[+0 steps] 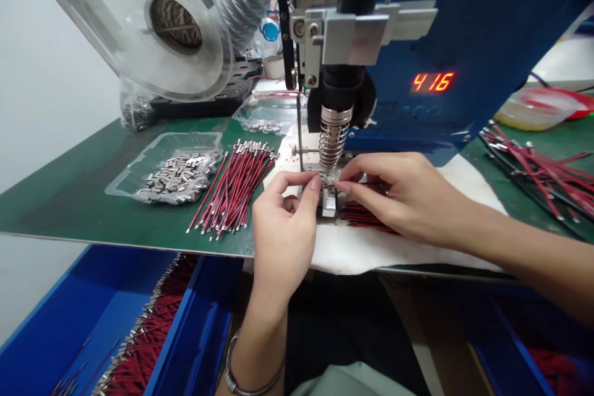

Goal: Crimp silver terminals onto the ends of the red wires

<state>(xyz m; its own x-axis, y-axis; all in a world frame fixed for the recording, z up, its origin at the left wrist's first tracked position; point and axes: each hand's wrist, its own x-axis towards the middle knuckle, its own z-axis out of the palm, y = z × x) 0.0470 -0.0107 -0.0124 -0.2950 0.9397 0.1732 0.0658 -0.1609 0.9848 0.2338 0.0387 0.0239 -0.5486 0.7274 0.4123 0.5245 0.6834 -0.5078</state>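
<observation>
My left hand [288, 223] is pinched at the left side of a small metal fixture [329, 205]; whatever sits between its thumb and forefinger is too small and covered to name. On the fixture's right side, my right hand [399, 195] pinches a thin red wire [330, 184] between thumb and forefinger. Just above both fingertips hangs the machine's head with a coiled spring [335, 130] around its tip. Beneath my right hand lie several red and black wires [362, 215] on a white cloth [394, 250].
Left of the hands is a bundle of red-black wires with metal ends [239, 189], beside a clear tray of small metal parts [176, 176]. A blue machine with a lit display [432, 81] stands behind. Blue bins [102, 288] sit below the table edge. More wires [547, 179] lie right.
</observation>
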